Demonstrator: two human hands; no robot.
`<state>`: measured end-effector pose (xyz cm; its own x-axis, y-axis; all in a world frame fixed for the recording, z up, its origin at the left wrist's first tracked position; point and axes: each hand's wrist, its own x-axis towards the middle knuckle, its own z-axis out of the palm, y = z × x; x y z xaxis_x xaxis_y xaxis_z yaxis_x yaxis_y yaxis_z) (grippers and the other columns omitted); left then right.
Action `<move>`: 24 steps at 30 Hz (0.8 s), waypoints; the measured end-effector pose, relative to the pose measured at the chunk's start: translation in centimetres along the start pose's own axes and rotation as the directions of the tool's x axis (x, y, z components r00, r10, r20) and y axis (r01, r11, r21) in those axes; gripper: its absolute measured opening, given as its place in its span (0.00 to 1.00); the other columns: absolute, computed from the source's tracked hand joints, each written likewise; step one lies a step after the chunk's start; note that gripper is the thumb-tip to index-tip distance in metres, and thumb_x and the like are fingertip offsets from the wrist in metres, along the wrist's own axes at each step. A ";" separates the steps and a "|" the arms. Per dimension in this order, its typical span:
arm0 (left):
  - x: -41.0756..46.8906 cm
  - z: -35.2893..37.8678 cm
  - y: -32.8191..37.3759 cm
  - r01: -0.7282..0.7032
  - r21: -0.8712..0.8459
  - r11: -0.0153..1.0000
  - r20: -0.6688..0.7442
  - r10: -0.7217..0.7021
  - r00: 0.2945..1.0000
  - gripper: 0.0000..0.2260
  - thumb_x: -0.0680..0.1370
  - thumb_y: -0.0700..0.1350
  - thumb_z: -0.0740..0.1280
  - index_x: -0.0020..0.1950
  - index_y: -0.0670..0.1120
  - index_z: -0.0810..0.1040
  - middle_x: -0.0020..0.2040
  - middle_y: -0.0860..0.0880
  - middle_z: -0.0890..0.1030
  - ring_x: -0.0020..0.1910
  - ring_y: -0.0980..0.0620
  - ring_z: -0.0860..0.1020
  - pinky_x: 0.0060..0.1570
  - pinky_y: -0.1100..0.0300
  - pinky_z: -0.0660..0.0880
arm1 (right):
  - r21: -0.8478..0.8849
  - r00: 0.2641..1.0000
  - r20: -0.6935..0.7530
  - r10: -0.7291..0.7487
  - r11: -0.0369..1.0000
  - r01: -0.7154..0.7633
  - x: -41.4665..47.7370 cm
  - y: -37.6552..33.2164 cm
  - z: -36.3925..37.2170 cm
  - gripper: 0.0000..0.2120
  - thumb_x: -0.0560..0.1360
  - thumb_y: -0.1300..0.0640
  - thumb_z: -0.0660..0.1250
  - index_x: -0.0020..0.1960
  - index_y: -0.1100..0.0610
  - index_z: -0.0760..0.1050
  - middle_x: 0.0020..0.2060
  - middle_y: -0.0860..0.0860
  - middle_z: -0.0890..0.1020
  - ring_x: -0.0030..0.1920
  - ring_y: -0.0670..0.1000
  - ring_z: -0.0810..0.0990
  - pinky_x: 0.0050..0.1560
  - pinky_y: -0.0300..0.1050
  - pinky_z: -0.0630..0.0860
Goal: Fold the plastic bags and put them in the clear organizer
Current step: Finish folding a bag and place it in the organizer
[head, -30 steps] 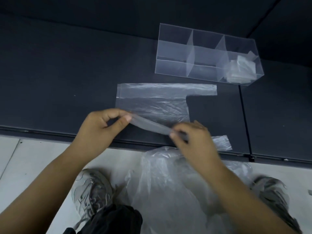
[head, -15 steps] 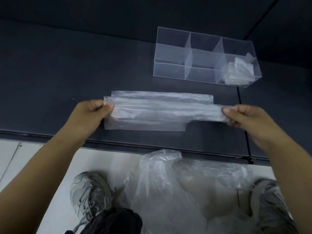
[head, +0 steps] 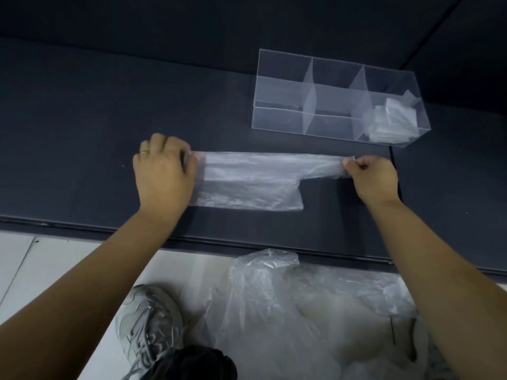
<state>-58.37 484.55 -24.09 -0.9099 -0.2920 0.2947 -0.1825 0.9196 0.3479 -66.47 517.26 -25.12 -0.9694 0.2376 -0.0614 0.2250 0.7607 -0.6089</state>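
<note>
My left hand (head: 164, 171) pinches the plastic bag (head: 247, 185) at its left end on the dark table (head: 82, 119); my right hand (head: 373, 176) pinches its right handle, near the clear organizer (head: 315, 102).

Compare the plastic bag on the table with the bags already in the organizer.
The plastic bag lies stretched out long and flat on the table; the folded bags are small compact packets. The plastic bag is held at its ends by the left hand and right hand; the folded bags sit untouched at the clear organizer's right end. Both are thin, see-through plastic.
</note>
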 end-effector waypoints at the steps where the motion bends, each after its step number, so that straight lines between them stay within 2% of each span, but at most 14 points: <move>1: -0.3 -0.1 0.7 -0.124 -0.007 0.992 -0.029 0.124 0.992 0.08 0.78 0.43 0.64 0.51 0.40 0.79 0.51 0.39 0.77 0.49 0.37 0.74 0.47 0.47 0.69 | -0.013 1.000 -0.007 0.001 1.000 -0.001 0.0 -0.1 0.1 0.19 0.77 0.50 0.66 0.37 0.65 0.78 0.32 0.58 0.79 0.36 0.56 0.76 0.39 0.47 0.72; 3: -1.1 0.3 2.2 -0.362 -0.046 0.931 0.026 0.364 0.931 0.10 0.78 0.40 0.61 0.54 0.39 0.80 0.55 0.38 0.79 0.52 0.37 0.77 0.54 0.46 0.71 | -0.017 1.000 -0.023 0.009 1.000 -0.009 0.1 -0.3 0.1 0.18 0.77 0.50 0.67 0.38 0.65 0.78 0.33 0.58 0.79 0.36 0.56 0.76 0.39 0.48 0.73; 4: -1.7 0.9 2.7 -0.413 -0.074 0.908 0.097 0.419 0.903 0.13 0.79 0.40 0.60 0.58 0.37 0.79 0.59 0.38 0.78 0.58 0.37 0.76 0.61 0.47 0.69 | -0.015 0.999 -0.033 0.016 1.000 -0.016 0.1 -0.3 0.2 0.18 0.76 0.50 0.67 0.38 0.64 0.79 0.33 0.57 0.79 0.36 0.55 0.76 0.38 0.47 0.72; 5: -2.2 1.4 3.1 -0.406 -0.098 0.908 0.195 0.418 0.887 0.16 0.81 0.42 0.58 0.64 0.36 0.75 0.65 0.38 0.75 0.65 0.39 0.73 0.68 0.48 0.64 | -0.013 0.999 -0.041 0.026 1.000 -0.026 0.2 -0.3 0.3 0.18 0.76 0.49 0.67 0.38 0.64 0.78 0.33 0.56 0.79 0.36 0.55 0.76 0.37 0.45 0.71; 7: -3.0 2.5 2.9 -0.328 -0.042 0.944 0.388 0.317 0.865 0.23 0.83 0.50 0.52 0.75 0.40 0.62 0.76 0.43 0.62 0.76 0.45 0.58 0.75 0.51 0.49 | -0.018 0.997 -0.052 0.049 0.999 -0.050 0.3 -0.4 0.4 0.18 0.76 0.48 0.67 0.37 0.62 0.78 0.32 0.55 0.78 0.36 0.55 0.77 0.36 0.43 0.69; 9: -3.4 3.5 1.7 -0.295 0.071 0.953 0.451 0.233 0.862 0.30 0.80 0.60 0.44 0.79 0.46 0.50 0.79 0.48 0.50 0.78 0.48 0.47 0.75 0.51 0.41 | -0.041 0.996 -0.064 0.068 0.997 -0.071 0.4 -0.6 0.5 0.18 0.76 0.48 0.67 0.36 0.62 0.77 0.32 0.56 0.78 0.36 0.56 0.76 0.35 0.43 0.67; 12: -3.3 3.8 0.9 -0.283 0.137 0.949 0.448 0.196 0.872 0.36 0.75 0.67 0.37 0.79 0.49 0.47 0.79 0.48 0.47 0.78 0.47 0.44 0.75 0.49 0.39 | -0.109 0.991 -0.086 0.098 0.988 -0.107 0.3 -1.3 0.7 0.17 0.76 0.48 0.67 0.42 0.63 0.78 0.40 0.59 0.82 0.41 0.58 0.78 0.38 0.43 0.67; 14: -3.4 3.8 0.9 -0.298 0.164 0.940 0.459 0.195 0.867 0.38 0.74 0.69 0.37 0.79 0.49 0.47 0.79 0.47 0.48 0.78 0.44 0.44 0.75 0.47 0.41 | -0.183 0.983 -0.150 0.101 0.975 -0.129 -0.3 -2.5 0.9 0.13 0.76 0.52 0.68 0.53 0.61 0.76 0.53 0.59 0.79 0.53 0.60 0.77 0.48 0.47 0.71; 16: -3.4 3.8 1.2 -0.296 0.191 0.936 0.460 0.181 0.869 0.39 0.73 0.70 0.37 0.79 0.50 0.47 0.79 0.47 0.48 0.78 0.43 0.44 0.75 0.45 0.41 | -0.266 0.964 -0.257 -0.064 0.964 -0.007 -2.1 -4.6 1.6 0.14 0.74 0.58 0.67 0.59 0.60 0.73 0.59 0.59 0.74 0.60 0.61 0.73 0.58 0.52 0.68; 17: -3.4 3.8 1.2 -0.289 0.197 0.937 0.465 0.170 0.869 0.39 0.73 0.70 0.36 0.79 0.50 0.46 0.79 0.48 0.47 0.78 0.42 0.44 0.75 0.45 0.41 | -0.238 0.941 -0.266 -0.209 0.960 0.146 -3.6 -6.1 2.4 0.15 0.74 0.60 0.66 0.60 0.59 0.73 0.59 0.59 0.74 0.60 0.60 0.73 0.59 0.52 0.67; 19: -3.4 3.8 1.3 -0.273 0.194 0.942 0.470 0.155 0.869 0.39 0.73 0.70 0.36 0.79 0.50 0.45 0.79 0.48 0.46 0.77 0.42 0.43 0.74 0.44 0.41 | -0.017 0.882 -0.084 -0.464 0.886 0.464 -7.3 -9.4 4.8 0.17 0.76 0.63 0.63 0.65 0.61 0.72 0.61 0.59 0.74 0.62 0.57 0.72 0.65 0.45 0.64; 21: -3.4 3.9 1.3 -0.279 0.201 0.939 0.481 0.153 0.863 0.37 0.74 0.67 0.34 0.78 0.49 0.40 0.79 0.46 0.43 0.77 0.41 0.41 0.74 0.44 0.40 | 0.151 0.764 0.234 -0.601 0.799 0.582 -10.5 -11.6 7.7 0.20 0.80 0.61 0.59 0.71 0.61 0.66 0.70 0.57 0.70 0.70 0.54 0.66 0.72 0.40 0.56; 22: -3.4 4.0 1.3 -0.282 0.206 0.937 0.481 0.154 0.863 0.36 0.73 0.64 0.34 0.78 0.48 0.38 0.79 0.46 0.42 0.77 0.41 0.40 0.74 0.44 0.40 | 0.151 0.722 0.333 -0.606 0.790 0.594 -11.2 -11.9 8.9 0.22 0.81 0.57 0.56 0.74 0.60 0.62 0.73 0.55 0.66 0.74 0.52 0.61 0.74 0.41 0.51; 24: -3.5 3.9 1.1 -0.262 0.195 0.945 0.474 0.143 0.869 0.36 0.74 0.65 0.35 0.78 0.49 0.41 0.79 0.45 0.42 0.77 0.43 0.40 0.74 0.45 0.39 | -0.022 0.735 0.428 -0.526 0.807 0.590 -10.5 -10.8 10.4 0.25 0.83 0.50 0.51 0.77 0.57 0.54 0.77 0.52 0.56 0.77 0.49 0.50 0.76 0.45 0.43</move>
<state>-56.84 487.62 -28.19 -0.9932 0.0025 -0.1160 -0.0065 0.9970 0.0775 -59.71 500.30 -26.13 -0.8726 -0.4842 -0.0636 -0.3886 0.7674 -0.5100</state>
